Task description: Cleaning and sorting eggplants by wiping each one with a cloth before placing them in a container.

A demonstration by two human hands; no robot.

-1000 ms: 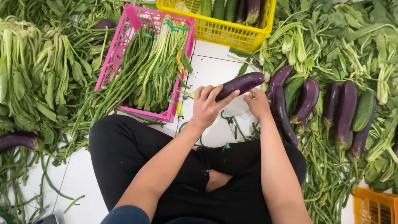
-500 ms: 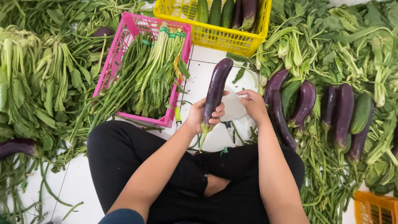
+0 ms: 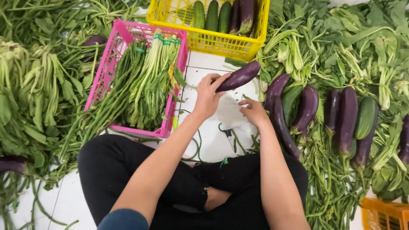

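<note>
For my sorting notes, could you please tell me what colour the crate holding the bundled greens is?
The crate is pink, clearest in the head view.

Left hand (image 3: 207, 99) around an eggplant (image 3: 238, 77) at upper centre, right hand (image 3: 254, 113) on white plastic (image 3: 229, 114) below.

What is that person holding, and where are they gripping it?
The left hand grips a purple eggplant by its stem end. The right hand touches a thin white bag.

White tiled floor (image 3: 213, 64) with dark grout lines, evenly lit.
</note>
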